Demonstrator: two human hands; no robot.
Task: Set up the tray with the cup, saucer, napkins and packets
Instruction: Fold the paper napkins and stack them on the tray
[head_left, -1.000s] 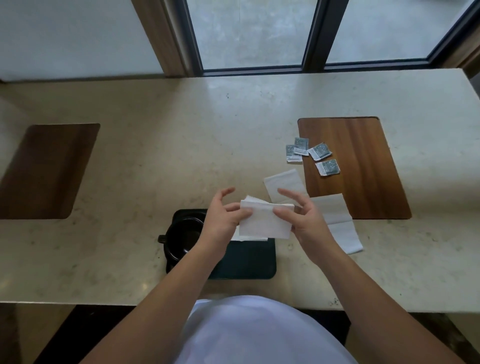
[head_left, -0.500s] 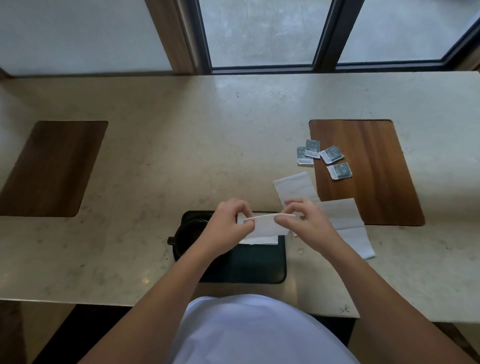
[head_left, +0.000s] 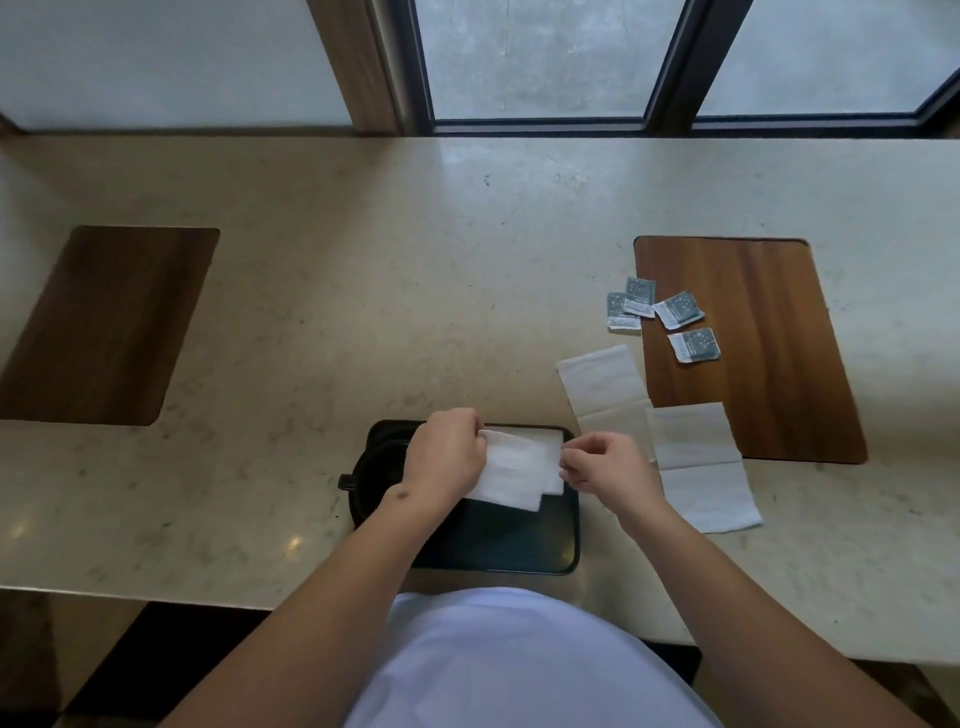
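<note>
Now lower, napkin (head_left: 519, 470) down onto tray (head_left: 519, 545).

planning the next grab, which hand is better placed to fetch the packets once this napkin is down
Right. The packets lie up and to the right, on the right hand's side, past the loose napkins. The left hand is over the cup at the tray's left end and would have to cross.

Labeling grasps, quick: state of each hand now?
Left hand: closed on the folded napkin over the tray.
Right hand: pinching the same napkin's right edge.
</note>
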